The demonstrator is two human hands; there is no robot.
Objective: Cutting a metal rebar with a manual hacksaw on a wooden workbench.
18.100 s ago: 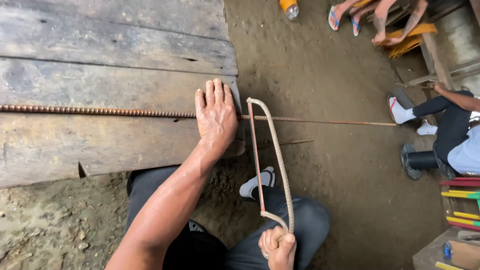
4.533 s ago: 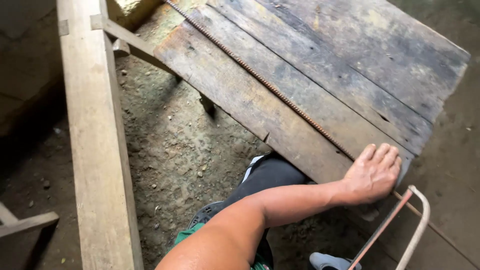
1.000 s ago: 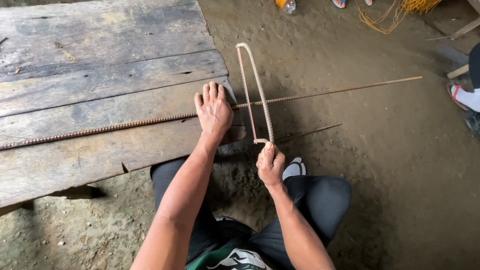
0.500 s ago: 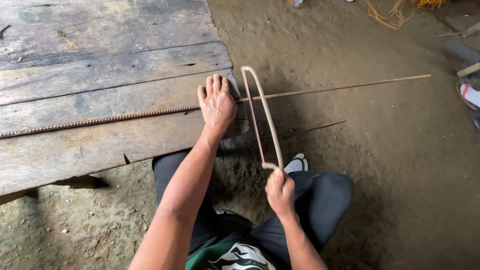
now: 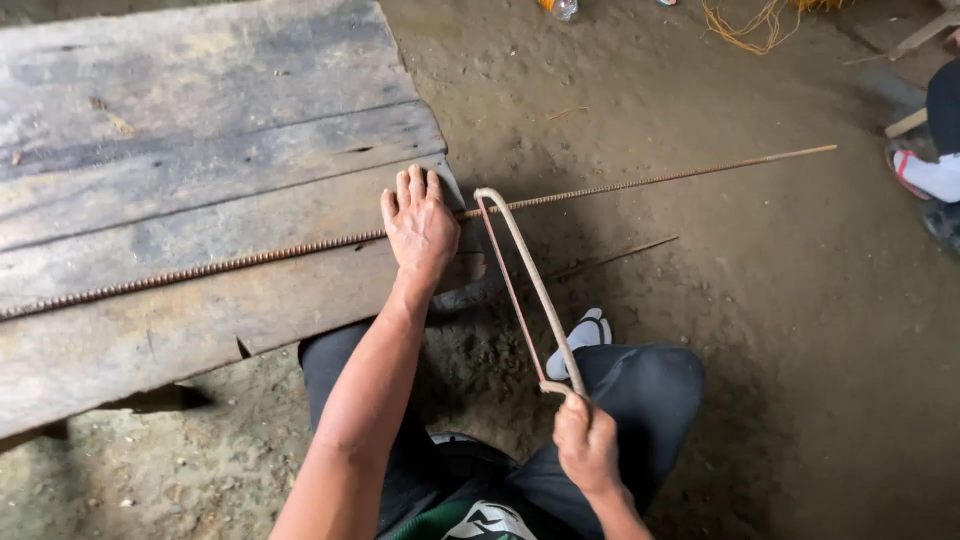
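A long rusty ribbed steel bar (image 5: 230, 262) lies across the weathered wooden plank table (image 5: 200, 120) and sticks out past its right edge over the dirt floor. My left hand (image 5: 420, 225) lies flat with fingers spread, pressing the bar down at the table's edge. My right hand (image 5: 587, 445) grips the handle of a bow-shaped hacksaw (image 5: 530, 285). The saw's far end rests on the bar just right of my left hand. I crouch with my knees in dark trousers below the table edge.
A second thin rod (image 5: 615, 257) lies on the dirt under the bar. Another person's foot in a white sock and sandal (image 5: 925, 175) shows at the right edge. Yellow cord (image 5: 745, 20) and a bottle (image 5: 558, 8) lie at the top.
Over the last second my right hand drew the hacksaw back toward me along the bar. My left hand stayed pressed on the bar.
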